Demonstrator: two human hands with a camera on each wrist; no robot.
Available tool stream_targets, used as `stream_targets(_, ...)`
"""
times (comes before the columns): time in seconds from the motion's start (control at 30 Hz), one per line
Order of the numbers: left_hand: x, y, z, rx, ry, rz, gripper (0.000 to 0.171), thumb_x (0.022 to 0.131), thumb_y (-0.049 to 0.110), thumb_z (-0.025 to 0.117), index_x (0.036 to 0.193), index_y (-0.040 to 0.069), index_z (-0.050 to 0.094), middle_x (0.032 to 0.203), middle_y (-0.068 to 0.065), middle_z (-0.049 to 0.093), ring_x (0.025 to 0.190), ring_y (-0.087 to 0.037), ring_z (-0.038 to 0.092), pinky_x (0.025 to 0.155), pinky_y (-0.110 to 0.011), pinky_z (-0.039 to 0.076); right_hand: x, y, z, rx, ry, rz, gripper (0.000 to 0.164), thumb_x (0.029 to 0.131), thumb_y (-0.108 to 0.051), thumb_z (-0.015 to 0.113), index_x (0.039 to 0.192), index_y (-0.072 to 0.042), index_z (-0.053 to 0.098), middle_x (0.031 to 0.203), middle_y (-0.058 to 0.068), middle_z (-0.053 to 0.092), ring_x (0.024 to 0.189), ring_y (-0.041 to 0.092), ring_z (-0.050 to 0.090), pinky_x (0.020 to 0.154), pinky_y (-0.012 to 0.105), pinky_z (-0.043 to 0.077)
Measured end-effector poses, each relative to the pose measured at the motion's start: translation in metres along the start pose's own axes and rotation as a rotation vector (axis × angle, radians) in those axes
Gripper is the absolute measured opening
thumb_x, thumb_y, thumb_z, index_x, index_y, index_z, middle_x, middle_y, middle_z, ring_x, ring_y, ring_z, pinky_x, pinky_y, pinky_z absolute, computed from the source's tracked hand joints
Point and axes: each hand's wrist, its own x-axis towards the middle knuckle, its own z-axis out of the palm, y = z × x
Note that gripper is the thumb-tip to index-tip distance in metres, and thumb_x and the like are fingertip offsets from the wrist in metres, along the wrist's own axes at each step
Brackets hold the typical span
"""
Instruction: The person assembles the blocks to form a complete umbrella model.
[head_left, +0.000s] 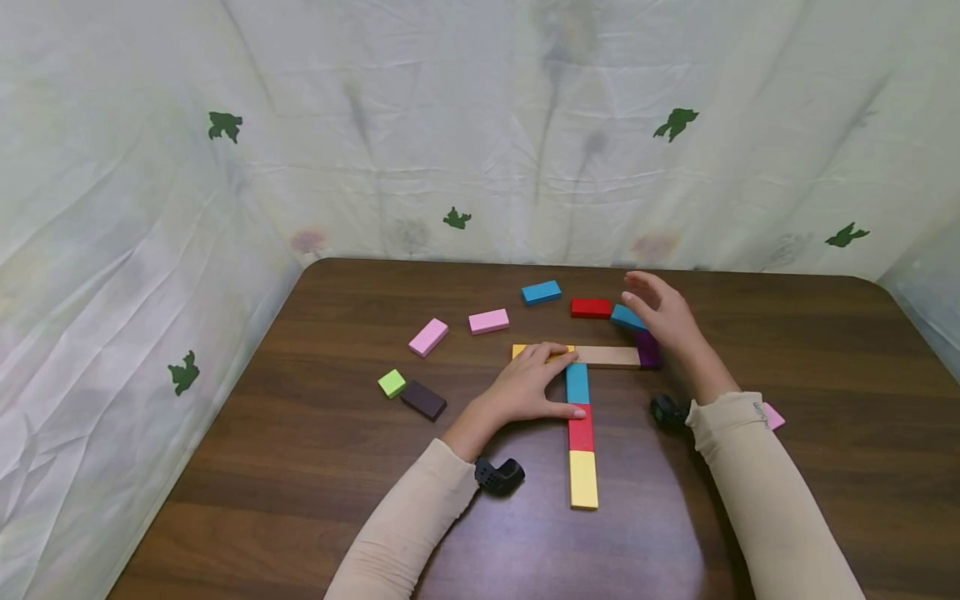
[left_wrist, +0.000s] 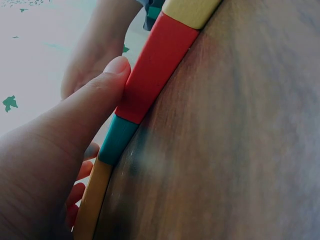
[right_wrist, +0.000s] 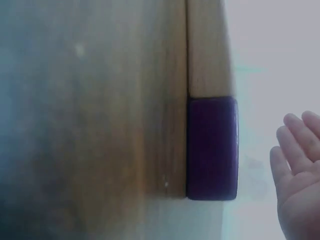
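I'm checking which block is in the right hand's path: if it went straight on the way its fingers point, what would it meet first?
Probably the red block: the right hand is open, fingers pointing left and away across the table. It already rests by the blue block beside it. Its height above the table is unclear.

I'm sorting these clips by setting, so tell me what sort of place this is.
Probably a makeshift recording booth, not a lived-in room: a dark wooden table is enclosed by a crinkled white sheet dotted with green shapes. Coloured blocks lie on it, some lined up, such as the yellow block.
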Motion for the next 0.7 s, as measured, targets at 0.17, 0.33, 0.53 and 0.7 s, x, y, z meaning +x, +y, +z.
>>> stream_targets(0.17, 0.000, 0.000, 0.000, -0.003, 0.001, -0.002, 0.091, 0.066, 0.076, 0.049, 0.140, 0.024, 0.033, 0.135, 0.003, 0.032, 0.121, -0.016, 0.027, 0.097, -0.036, 0.031, -0.008, 0.006, -0.004, 0.018, 0.029, -0.013, 0.049, 0.091, -0.027, 0.053, 0.131, 0.000, 0.041, 0.130, 0.017, 0.044, 0.120, 0.031, 0.039, 0.097, 0.046, 0.029)
stream_targets(0.33, 0.000, 0.000, 0.000, 0.002, -0.003, -0.002, 0.091, 0.067, 0.076, 0.049, 0.140, 0.024, 0.033, 0.136, 0.003, 0.032, 0.122, -0.016, 0.027, 0.098, -0.036, 0.030, -0.015, 0.010, -0.005, -0.005, 0.033, -0.011, 0.051, 0.089, -0.027, 0.056, 0.130, 0.000, 0.042, 0.130, 0.016, 0.044, 0.121, 0.030, 0.038, 0.097, 0.046, 0.029)
stream_targets(0.53, 0.000, 0.001, 0.000, 0.007, -0.002, 0.001, 0.091, 0.067, 0.075, 0.049, 0.140, 0.024, 0.033, 0.135, 0.003, 0.032, 0.122, -0.016, 0.027, 0.098, -0.035, 0.030, -0.023, 0.013, -0.005, -0.031, 0.018, 0.006, 0.054, 0.086, -0.026, 0.061, 0.131, -0.003, 0.041, 0.131, 0.016, 0.044, 0.121, 0.031, 0.037, 0.096, 0.050, 0.029)
stream_targets(0.7, 0.000, 0.000, 0.001, 0.005, -0.005, -0.001, 0.090, 0.068, 0.074, 0.050, 0.140, 0.025, 0.032, 0.136, 0.003, 0.032, 0.122, -0.016, 0.026, 0.098, -0.036, 0.030, -0.031, 0.018, -0.007, -0.070, -0.017, 0.011, 0.061, 0.083, -0.029, 0.065, 0.133, -0.004, 0.040, 0.131, 0.019, 0.043, 0.120, 0.038, 0.037, 0.094, 0.054, 0.028)
